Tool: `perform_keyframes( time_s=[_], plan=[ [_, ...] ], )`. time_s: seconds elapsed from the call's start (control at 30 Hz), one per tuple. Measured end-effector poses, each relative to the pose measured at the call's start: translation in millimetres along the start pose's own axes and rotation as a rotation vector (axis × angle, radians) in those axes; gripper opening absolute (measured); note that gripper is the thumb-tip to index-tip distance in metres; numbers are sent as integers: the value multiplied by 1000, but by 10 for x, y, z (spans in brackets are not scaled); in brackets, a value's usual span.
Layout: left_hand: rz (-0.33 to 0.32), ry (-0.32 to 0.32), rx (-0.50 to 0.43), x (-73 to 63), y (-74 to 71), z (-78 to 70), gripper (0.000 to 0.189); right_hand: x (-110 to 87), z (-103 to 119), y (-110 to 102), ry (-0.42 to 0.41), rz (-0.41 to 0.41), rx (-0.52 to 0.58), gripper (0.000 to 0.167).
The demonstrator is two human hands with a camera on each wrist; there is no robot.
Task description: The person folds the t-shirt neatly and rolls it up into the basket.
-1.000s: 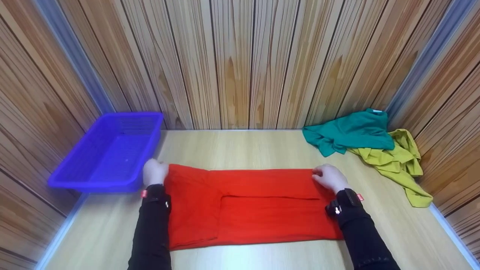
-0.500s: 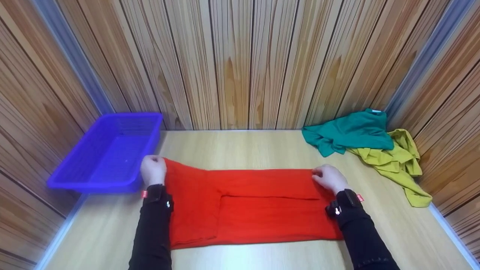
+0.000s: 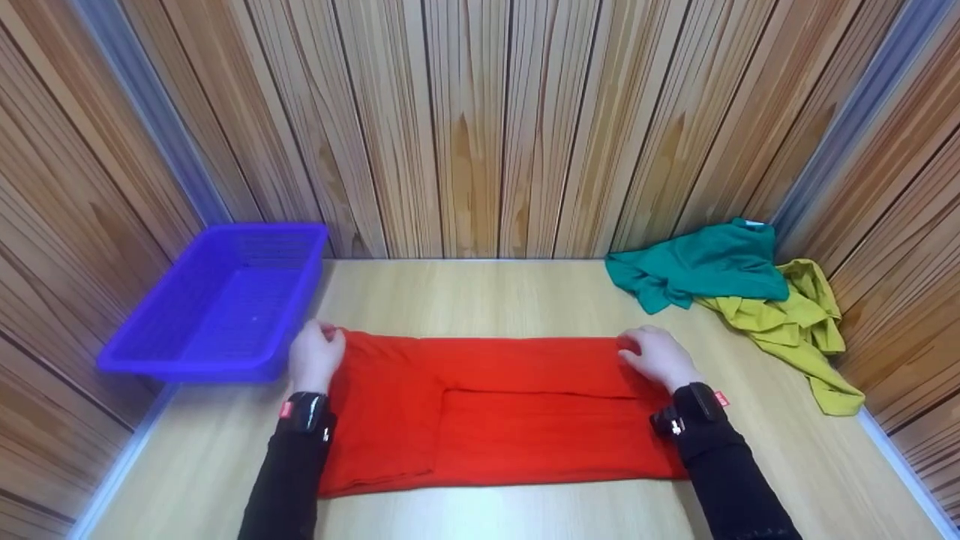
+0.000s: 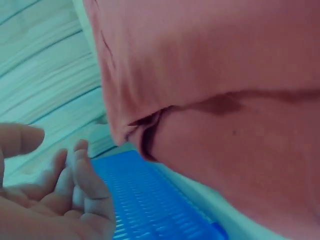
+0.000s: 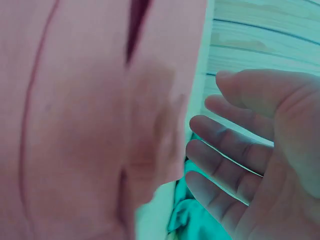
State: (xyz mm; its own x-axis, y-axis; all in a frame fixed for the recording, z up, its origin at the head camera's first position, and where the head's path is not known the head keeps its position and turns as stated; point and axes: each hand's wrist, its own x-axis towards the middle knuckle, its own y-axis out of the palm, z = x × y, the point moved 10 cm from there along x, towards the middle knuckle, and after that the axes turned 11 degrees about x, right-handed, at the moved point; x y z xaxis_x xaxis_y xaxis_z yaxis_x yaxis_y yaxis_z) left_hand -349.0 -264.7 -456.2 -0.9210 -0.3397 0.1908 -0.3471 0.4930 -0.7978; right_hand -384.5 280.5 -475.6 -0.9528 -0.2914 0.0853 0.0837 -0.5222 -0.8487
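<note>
Lying folded on the pale table (image 3: 480, 300), the red cloth (image 3: 517, 442) spans the space between the two hands, its left end turned over the rest. At its far left corner is the left hand (image 3: 315, 356), fingers loosely bent, thumb apart, gripping nothing. The right hand (image 3: 656, 356) is by the far right corner, fingers and thumb relaxed and spread, also gripping nothing; whether its fingertips touch the edge cannot be told.

Close on the left sits a purple basket (image 3: 225, 367) with slatted sides and its inner bottom in view. Its near right corner is just beside the left hand, leaving little room there. Well beyond the right hand, a crumpled green cloth (image 3: 705, 262) overlaps a yellow cloth (image 3: 802, 330) near the right corner. Wood-patterned walls (image 3: 480, 150) close in the back and both sides.

A white tag (image 3: 753, 222) shows at the top of the green cloth. Each wrist strap bears a red tab, one on the left strap (image 3: 286, 409) and one on the right strap (image 3: 721, 398); any lettering is too small to read.
</note>
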Motion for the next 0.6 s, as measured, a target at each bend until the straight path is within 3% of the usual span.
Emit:
perform_keyframes(
  time_s=[0.23, 0.33, 0.47, 0.6],
  plan=[
    [135, 186, 154, -379, 73, -180, 24, -72, 186, 60, -43, 28, -8, 38],
    [239, 210, 226, -604, 155, -216, 26, -126, 274, 182, -57, 107, 29, 46],
    [366, 226, 298, -926, 281, -265, 42, -213, 386, 378, -50, 229, 67, 59],
    [393, 268, 377, -1215, 372, -338, 50, -306, 477, 542, -28, 321, 77, 69]
  ],
)
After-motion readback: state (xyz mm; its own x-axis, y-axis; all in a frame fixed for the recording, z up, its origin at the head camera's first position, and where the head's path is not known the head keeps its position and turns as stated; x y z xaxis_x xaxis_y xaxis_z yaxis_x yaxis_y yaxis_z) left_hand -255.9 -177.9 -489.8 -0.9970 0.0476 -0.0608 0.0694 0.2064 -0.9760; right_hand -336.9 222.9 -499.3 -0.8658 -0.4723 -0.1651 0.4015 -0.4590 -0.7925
